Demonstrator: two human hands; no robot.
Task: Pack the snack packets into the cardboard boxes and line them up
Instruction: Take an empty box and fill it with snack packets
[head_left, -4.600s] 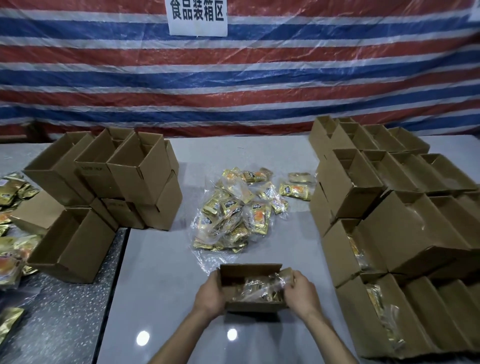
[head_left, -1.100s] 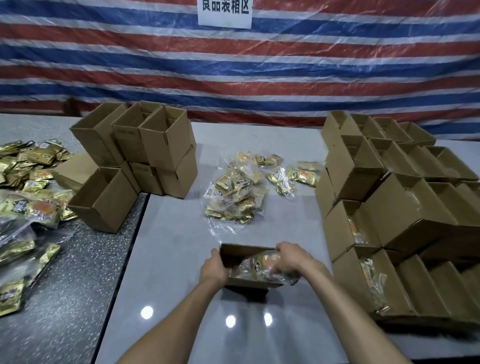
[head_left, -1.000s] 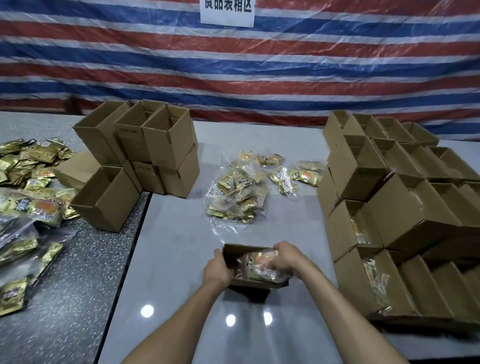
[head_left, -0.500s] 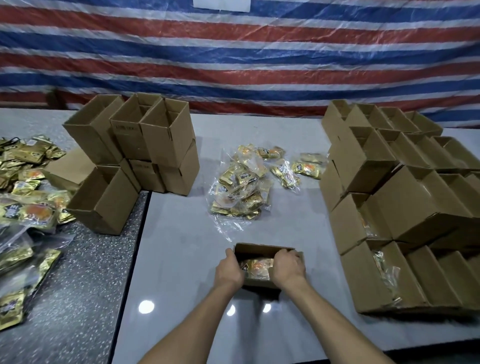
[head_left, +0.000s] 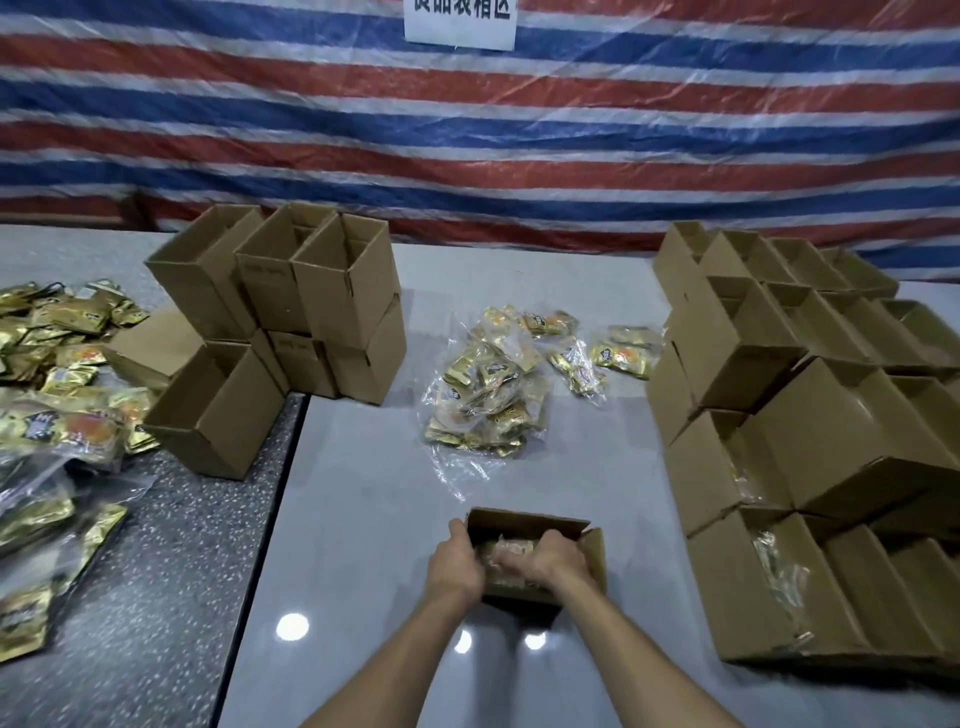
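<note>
A small open cardboard box (head_left: 596, 545) stands on the grey table in front of me. My left hand (head_left: 456, 562) grips its left wall. My right hand (head_left: 545, 561) reaches into the box, fingers curled over a clear bag of gold snack packets (head_left: 511, 552) inside. A loose heap of gold snack packets in clear plastic (head_left: 491, 395) lies further back at the table's middle.
Open boxes, some with packets inside, are stacked in rows on the right (head_left: 810, 447). Empty boxes are piled at the back left (head_left: 291, 306). More gold packets (head_left: 57, 395) cover the dark speckled table at left. A striped tarp hangs behind.
The bag that stuck out over the box's rim has been pushed down inside it. My right hand has sunk into the box with it; my left hand stays on the left wall.
</note>
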